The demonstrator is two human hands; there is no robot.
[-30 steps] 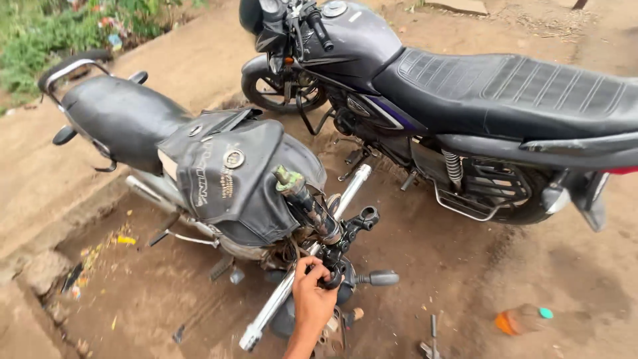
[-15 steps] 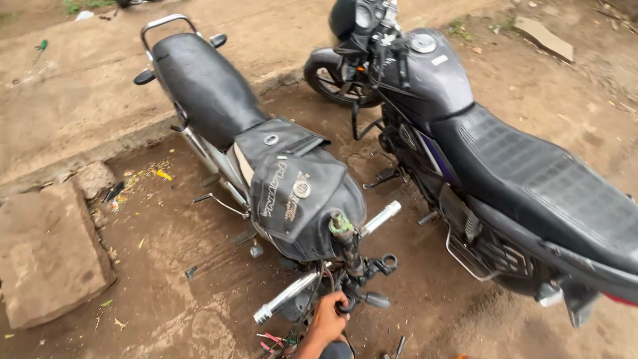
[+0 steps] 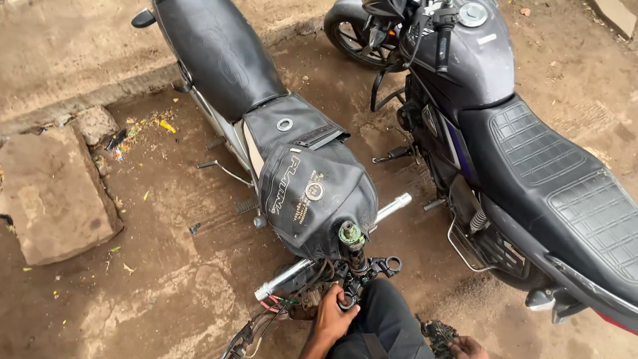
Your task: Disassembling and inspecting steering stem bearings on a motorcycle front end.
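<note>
1. The left hand (image 3: 334, 319) is curled around the black fork clamp (image 3: 362, 272) at the front of the stripped bike (image 3: 266, 126), fingers wrapped on its lower edge, so it is holding that part.
2. The clamp sits at the bottom of the steering stem (image 3: 351, 240), just below the covered tank (image 3: 312, 193) and right above the person's dark trouser knee (image 3: 385, 319).
3. The stem stands up from the clamp with a greenish, greasy top.
4. A chrome fork tube (image 3: 332, 249) lies crosswise behind the stem, one end poking out left of the hand and the other out to the right.
5. Loose red and black wires (image 3: 269, 309) hang just left of the hand.
6. The right hand (image 3: 467, 347) is low at the picture's bottom edge, touching a dark, greasy part (image 3: 435, 332) on the ground; I cannot tell whether it grips it.
7. A second bike (image 3: 505, 133), dark with a ribbed seat, stands close on the right, well clear of both hands.
8. A flat stone (image 3: 53, 193) lies on the dirt to the left, well apart from the work.
</note>
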